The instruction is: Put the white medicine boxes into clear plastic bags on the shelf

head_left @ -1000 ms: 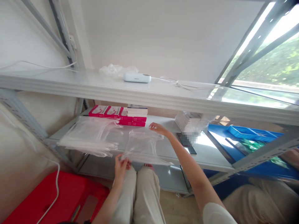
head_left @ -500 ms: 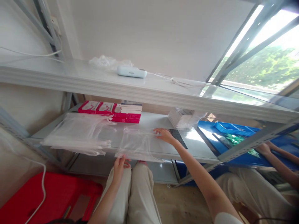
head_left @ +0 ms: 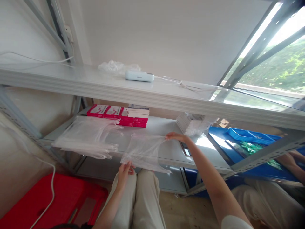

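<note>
A clear plastic bag (head_left: 143, 149) is stretched flat over the front edge of the middle shelf. My left hand (head_left: 126, 170) pinches its near left corner, just above my knees. With closed fingertips my right hand (head_left: 175, 136) grips the bag's far right corner, a little above the shelf. To the left lies a stack of similar clear bags (head_left: 83, 135), its front edges hanging over the shelf's rim. A dark phone (head_left: 186, 149) lies under my right forearm, partly hidden by it.
Behind the bags stand pink-and-white boxes (head_left: 111, 111) with small white boxes on top. Plastic-wrapped white boxes (head_left: 187, 123) sit to the right. Overhead, the upper shelf (head_left: 95, 84) carries a white device (head_left: 139, 76). A red stool (head_left: 59, 197) is at lower left; another person's hands (head_left: 288, 160) work at right.
My right hand has gone from lying spread near the bag's edge to gripping its corner, pulling it right and taut. My left hand still holds the near corner. The view has shifted slightly.
</note>
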`<action>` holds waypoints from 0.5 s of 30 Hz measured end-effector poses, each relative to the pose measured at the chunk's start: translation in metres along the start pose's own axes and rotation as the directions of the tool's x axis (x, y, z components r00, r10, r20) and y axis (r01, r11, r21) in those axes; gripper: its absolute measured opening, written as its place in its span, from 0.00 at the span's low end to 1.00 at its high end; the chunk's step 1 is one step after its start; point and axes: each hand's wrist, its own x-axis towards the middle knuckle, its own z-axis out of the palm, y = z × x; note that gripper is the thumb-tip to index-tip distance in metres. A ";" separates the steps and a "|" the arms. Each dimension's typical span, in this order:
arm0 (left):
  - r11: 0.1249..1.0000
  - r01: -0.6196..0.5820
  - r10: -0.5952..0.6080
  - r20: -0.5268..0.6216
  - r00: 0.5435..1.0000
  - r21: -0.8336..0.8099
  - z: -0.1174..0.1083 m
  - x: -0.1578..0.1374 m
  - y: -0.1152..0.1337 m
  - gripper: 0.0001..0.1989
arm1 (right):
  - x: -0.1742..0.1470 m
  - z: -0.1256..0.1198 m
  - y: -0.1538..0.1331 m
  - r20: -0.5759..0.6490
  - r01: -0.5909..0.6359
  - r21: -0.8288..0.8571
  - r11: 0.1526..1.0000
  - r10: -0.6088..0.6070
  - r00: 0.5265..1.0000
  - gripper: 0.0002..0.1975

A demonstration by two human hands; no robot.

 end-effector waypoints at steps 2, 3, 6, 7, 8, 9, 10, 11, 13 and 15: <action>1.000 0.002 -0.002 -0.007 1.000 -0.005 -0.001 -0.001 -0.001 0.24 | 0.000 0.001 0.001 0.022 0.008 0.019 1.000 -0.009 1.000 0.18; 1.000 0.003 -0.003 -0.011 1.000 -0.005 -0.001 -0.001 -0.001 0.25 | 0.000 0.002 0.001 0.021 0.000 0.017 1.000 -0.001 1.000 0.18; 1.000 0.000 0.000 -0.012 1.000 0.006 0.000 -0.004 0.001 0.25 | -0.003 0.003 0.006 -0.016 -0.041 0.024 0.999 0.042 0.999 0.18; 1.000 0.000 0.000 -0.010 1.000 0.013 0.001 -0.005 0.002 0.24 | -0.004 0.004 0.009 -0.026 -0.061 0.034 0.998 0.062 0.998 0.17; 1.000 0.000 0.000 -0.012 1.000 0.019 0.002 -0.006 0.002 0.24 | -0.005 0.004 0.012 -0.032 -0.081 0.047 0.996 0.083 0.996 0.17; 1.000 0.000 0.000 -0.015 1.000 0.025 0.003 -0.007 0.003 0.23 | -0.005 0.004 0.015 -0.034 -0.100 0.057 0.993 0.102 0.994 0.16; 0.999 0.000 0.001 -0.019 1.000 0.032 0.004 -0.008 0.003 0.23 | -0.005 0.004 0.019 -0.035 -0.114 0.054 0.992 0.116 0.993 0.16; 0.999 0.001 0.000 -0.019 1.000 0.042 0.004 -0.009 0.004 0.23 | -0.003 0.003 0.021 -0.034 -0.122 0.039 0.992 0.123 0.992 0.16; 0.997 0.003 -0.002 -0.004 1.000 0.074 0.005 -0.010 0.004 0.21 | 0.002 0.001 0.021 -0.049 -0.115 -0.014 0.993 0.115 0.992 0.13; 0.993 0.005 -0.008 0.024 1.000 0.121 0.004 -0.010 0.002 0.20 | 0.010 -0.001 0.016 -0.141 -0.079 -0.105 0.991 0.064 0.988 0.10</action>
